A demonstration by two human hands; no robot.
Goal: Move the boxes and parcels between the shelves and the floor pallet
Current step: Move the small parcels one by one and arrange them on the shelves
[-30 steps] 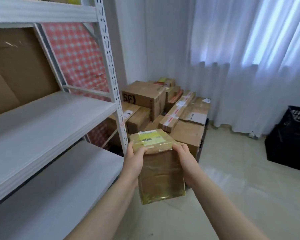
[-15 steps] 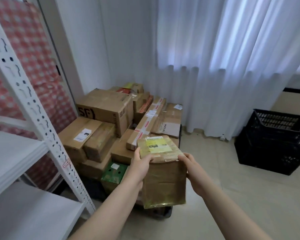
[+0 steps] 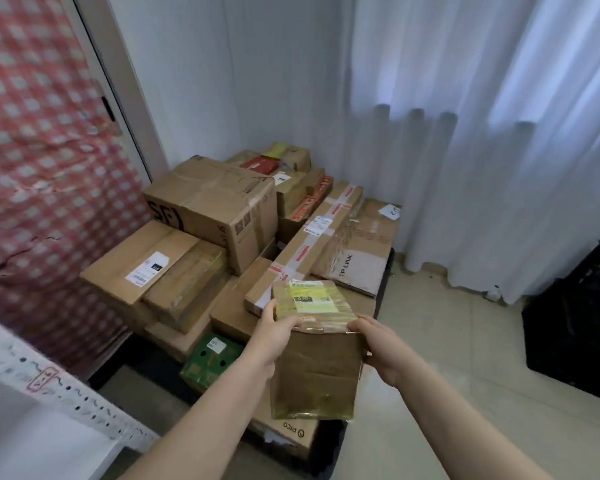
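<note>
Parcel (image 3: 314, 372), brown and wrapped in yellowish tape with a printed label on top, hangs in the air between both hands, over the near edge of the cardboard boxes (image 3: 215, 206) stacked on the dark floor pallet (image 3: 336, 445). The left hand (image 3: 274, 332) grips its upper left corner, thumb on the top face, while the right hand (image 3: 378, 348) grips the upper right edge. A green box (image 3: 210, 358) sits just left of it, lower down, and a black crate (image 3: 575, 341) stands well apart on the right.
</note>
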